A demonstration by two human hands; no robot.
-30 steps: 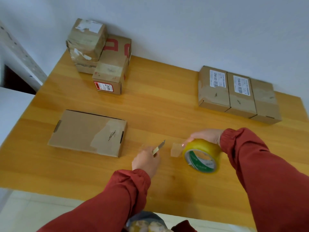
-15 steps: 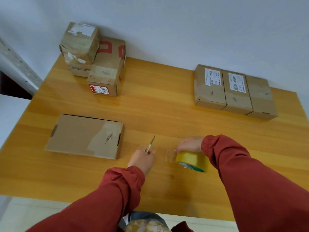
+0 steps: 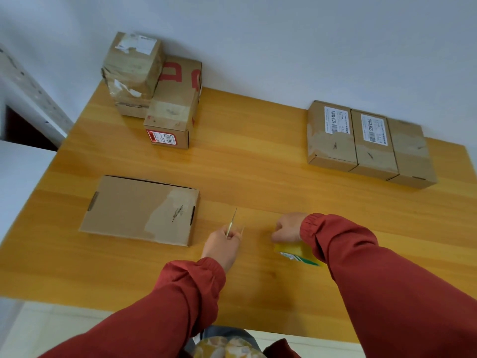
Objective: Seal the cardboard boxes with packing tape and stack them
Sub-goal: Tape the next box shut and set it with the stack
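A flat cardboard box point(image 3: 139, 210) lies at the front left of the wooden table point(image 3: 258, 164). Just right of it my left hand point(image 3: 223, 244) pinches a thin knife blade point(image 3: 231, 222) that points away from me, along with a strip of clear tape. My right hand point(image 3: 287, 227) grips the yellow tape roll point(image 3: 296, 254), which lies low on the table, partly hidden under my red sleeve. Three small boxes point(image 3: 366, 143) sit side by side at the back right. A stack of taped boxes point(image 3: 152, 86) stands at the back left.
A white wall runs behind the table. The table's front edge is close to my body, with light floor below. A dark opening shows at the far left beyond the table's edge.
My right hand has lowered the tape roll onto the table and tipped it flatter. My left hand has turned the blade more upright and stayed beside the flat box.
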